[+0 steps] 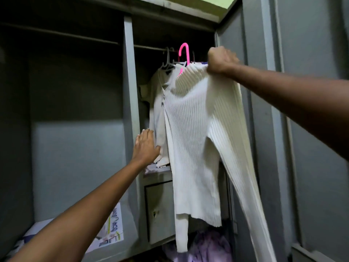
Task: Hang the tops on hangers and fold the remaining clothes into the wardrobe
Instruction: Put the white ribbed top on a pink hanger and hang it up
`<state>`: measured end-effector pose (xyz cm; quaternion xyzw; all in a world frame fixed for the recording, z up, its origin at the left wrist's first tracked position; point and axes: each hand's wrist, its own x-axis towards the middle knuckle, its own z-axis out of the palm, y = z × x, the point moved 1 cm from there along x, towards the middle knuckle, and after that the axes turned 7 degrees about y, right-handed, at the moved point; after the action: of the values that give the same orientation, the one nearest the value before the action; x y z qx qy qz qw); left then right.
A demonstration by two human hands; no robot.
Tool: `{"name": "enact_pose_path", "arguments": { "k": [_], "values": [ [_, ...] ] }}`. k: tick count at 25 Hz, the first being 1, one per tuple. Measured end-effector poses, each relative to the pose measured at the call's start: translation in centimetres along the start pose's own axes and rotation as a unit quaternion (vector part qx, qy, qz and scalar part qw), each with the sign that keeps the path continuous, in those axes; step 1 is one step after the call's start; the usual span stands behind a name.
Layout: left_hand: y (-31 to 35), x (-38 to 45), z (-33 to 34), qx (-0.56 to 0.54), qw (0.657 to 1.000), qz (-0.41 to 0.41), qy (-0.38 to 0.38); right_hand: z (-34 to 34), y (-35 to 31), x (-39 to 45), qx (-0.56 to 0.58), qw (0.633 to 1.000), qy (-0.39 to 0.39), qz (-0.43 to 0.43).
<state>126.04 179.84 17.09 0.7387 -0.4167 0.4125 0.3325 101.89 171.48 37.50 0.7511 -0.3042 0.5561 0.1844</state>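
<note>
A white ribbed long-sleeved top [194,129] hangs on a pink hanger [184,52] in front of the wardrobe's right compartment. My right hand [220,60] grips the top's right shoulder, just below the rail [149,47]. The hanger's hook stands at rail height; whether it sits on the rail is unclear. My left hand [146,145] reaches in with straight fingers and touches a pale garment [157,103] hanging behind the ribbed top on a white hanger [167,62].
The grey metal wardrobe [129,91] has a bare left compartment with printed paper [111,231] on its floor. A small closed locker [160,210] sits under the right shelf. Lilac cloth [209,246] lies at the bottom. The open right door [311,129] stands close beside my right arm.
</note>
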Motion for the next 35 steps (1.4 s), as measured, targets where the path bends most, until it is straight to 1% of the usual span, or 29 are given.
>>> {"name": "enact_pose_path", "arguments": {
  "k": [2,6,8,10,13,15,19,24,27,35],
  "values": [
    [-0.3,2.1,0.4,0.026,0.999,0.017,0.012,1.4,-0.7,1.9,0.002,1.0,0.01,-0.004],
    [-1.0,7.6,1.4,0.064,0.995,0.054,0.061,4.9,-1.7,5.9,0.033,0.999,0.011,-0.006],
    [-1.1,10.3,1.5,0.094,0.99,0.074,0.071,6.7,-2.3,7.8,0.043,0.999,0.017,-0.012],
    [-1.3,13.4,1.4,0.135,0.982,0.093,0.093,8.7,-2.7,10.2,0.05,0.998,0.03,-0.014],
    [-1.9,17.4,0.4,0.171,0.968,0.106,0.152,11.5,-3.2,13.3,0.056,0.997,0.043,-0.015],
    [-2.5,19.1,-0.3,0.197,0.959,0.109,0.169,13.2,-3.5,15.0,0.067,0.996,0.052,-0.012],
    [-3.2,20.5,-0.2,0.293,0.93,0.131,0.178,17.1,-4.1,18.1,0.074,0.995,0.063,-0.008],
    [-3.0,20.6,0.4,0.363,0.907,0.11,0.18,20.9,-5.4,21.0,0.083,0.994,0.074,-0.016],
    [-3.4,20.6,0.7,0.381,0.9,0.102,0.186,22.3,-6.6,22.0,0.083,0.994,0.075,-0.013],
    [-3.5,20.8,0.9,0.389,0.896,0.101,0.19,24.4,-8.0,23.0,0.086,0.994,0.063,-0.005]
  ]
}}
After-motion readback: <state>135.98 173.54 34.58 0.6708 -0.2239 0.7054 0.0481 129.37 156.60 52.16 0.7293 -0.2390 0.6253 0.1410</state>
